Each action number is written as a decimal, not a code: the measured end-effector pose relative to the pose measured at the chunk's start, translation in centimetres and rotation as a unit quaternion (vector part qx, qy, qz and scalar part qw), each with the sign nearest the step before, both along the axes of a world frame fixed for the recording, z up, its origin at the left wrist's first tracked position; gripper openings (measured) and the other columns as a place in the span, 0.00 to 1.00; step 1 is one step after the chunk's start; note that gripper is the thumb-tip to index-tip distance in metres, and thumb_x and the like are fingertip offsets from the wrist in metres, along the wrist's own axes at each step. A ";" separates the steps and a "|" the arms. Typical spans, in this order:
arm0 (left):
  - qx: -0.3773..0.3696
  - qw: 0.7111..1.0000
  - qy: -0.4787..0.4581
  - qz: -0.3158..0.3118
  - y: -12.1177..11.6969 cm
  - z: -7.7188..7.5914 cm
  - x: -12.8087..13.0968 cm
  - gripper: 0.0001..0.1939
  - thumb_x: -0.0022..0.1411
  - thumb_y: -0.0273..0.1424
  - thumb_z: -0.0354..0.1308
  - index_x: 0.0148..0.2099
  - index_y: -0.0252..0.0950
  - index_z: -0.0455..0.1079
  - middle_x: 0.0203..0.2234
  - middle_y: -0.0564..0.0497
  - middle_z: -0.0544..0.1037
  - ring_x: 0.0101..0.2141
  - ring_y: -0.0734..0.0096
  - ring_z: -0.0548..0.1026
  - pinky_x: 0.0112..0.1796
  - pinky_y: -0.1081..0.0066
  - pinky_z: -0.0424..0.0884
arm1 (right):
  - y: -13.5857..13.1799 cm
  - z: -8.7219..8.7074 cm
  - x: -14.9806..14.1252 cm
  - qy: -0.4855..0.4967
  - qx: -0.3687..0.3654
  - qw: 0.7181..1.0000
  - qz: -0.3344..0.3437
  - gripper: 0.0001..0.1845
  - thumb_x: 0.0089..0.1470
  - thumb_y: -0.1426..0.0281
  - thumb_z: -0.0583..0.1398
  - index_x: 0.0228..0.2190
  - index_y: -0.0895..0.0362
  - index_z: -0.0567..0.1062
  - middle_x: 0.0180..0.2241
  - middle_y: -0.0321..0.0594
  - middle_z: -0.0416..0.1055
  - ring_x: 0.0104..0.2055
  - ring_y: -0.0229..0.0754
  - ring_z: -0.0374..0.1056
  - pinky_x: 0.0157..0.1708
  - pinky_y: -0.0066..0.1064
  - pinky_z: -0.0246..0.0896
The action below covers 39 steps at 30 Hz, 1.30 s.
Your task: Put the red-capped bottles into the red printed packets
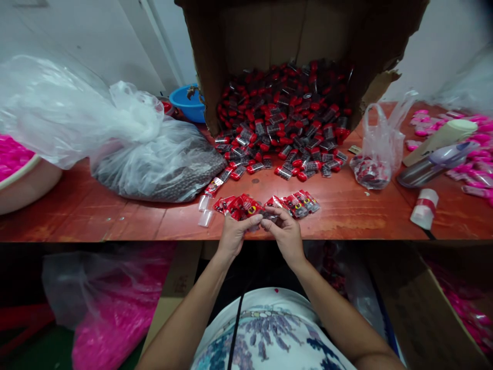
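My left hand (233,232) and right hand (287,234) pinch a red packet (251,206) between them at the table's (342,218) front edge. Other packets (302,204) lie beside it. Beyond, red-ended containers (285,123) heap from a cardboard box (265,33); a bulky plastic bag (162,159) crowds the left, a carrier bag (375,149) the right.

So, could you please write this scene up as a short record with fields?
Left hand: holding a red printed packet, thumb on top
Right hand: pinching something dark; whether it belongs to that packet is unclear
Right of packet: more packets, overlapping
Behind hands: open cardboard box, red-and-dark pieces inside and on the table
Table left: clear bag with dark contents
Table right: metallic bottle, lying tilted
Below: clear bag of pink pieces
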State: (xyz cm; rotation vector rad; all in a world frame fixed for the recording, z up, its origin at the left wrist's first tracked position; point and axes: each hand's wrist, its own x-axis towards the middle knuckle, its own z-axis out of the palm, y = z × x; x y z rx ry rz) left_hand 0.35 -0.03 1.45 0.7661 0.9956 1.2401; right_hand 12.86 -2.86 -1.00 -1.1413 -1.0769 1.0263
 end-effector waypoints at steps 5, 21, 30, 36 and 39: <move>0.003 0.999 -0.037 0.012 0.0 0.0 -0.4 0.15 0.41 0.26 0.71 0.35 0.33 0.75 0.29 0.50 0.80 0.28 0.70 0.76 0.32 0.72 0.72 | 0.2 -0.9 0.3 0.043 -0.020 0.999 0.015 0.18 0.49 0.64 0.65 0.44 0.51 0.75 0.44 0.40 0.67 0.41 0.41 0.69 0.41 0.34 0.69; -0.064 0.996 -0.013 -0.054 -0.8 -1.4 -0.3 0.21 0.40 0.24 0.71 0.41 0.32 0.75 0.29 0.48 0.80 0.27 0.67 0.77 0.29 0.72 0.72 | 0.6 -1.5 2.1 -0.039 0.010 0.993 0.108 0.18 0.48 0.66 0.65 0.44 0.49 0.76 0.41 0.37 0.69 0.37 0.39 0.68 0.38 0.30 0.65; -0.082 0.991 -0.018 -0.108 -0.5 -1.6 0.0 0.12 0.42 0.25 0.70 0.33 0.32 0.76 0.26 0.49 0.80 0.25 0.69 0.76 0.28 0.73 0.72 | 0.4 -2.1 2.4 -0.099 0.011 0.993 0.059 0.15 0.44 0.66 0.67 0.37 0.52 0.76 0.38 0.36 0.71 0.37 0.41 0.68 0.38 0.30 0.63; -0.108 0.991 -0.027 -0.072 0.1 -2.9 -0.3 0.22 0.42 0.25 0.71 0.43 0.32 0.74 0.31 0.45 0.81 0.31 0.64 0.79 0.36 0.68 0.75 | 1.0 -2.9 4.3 -0.183 -0.019 0.982 -0.040 0.18 0.50 0.61 0.63 0.43 0.53 0.74 0.35 0.37 0.72 0.34 0.41 0.68 0.37 0.32 0.64; -0.121 0.992 0.005 -0.038 0.4 -3.6 -0.6 0.30 0.42 0.26 0.70 0.50 0.32 0.70 0.33 0.44 0.81 0.31 0.64 0.79 0.34 0.68 0.75 | 1.8 -2.6 6.6 -0.356 0.023 0.927 -0.114 0.25 0.49 0.57 0.63 0.47 0.54 0.73 0.44 0.45 0.68 0.44 0.47 0.66 0.46 0.38 0.61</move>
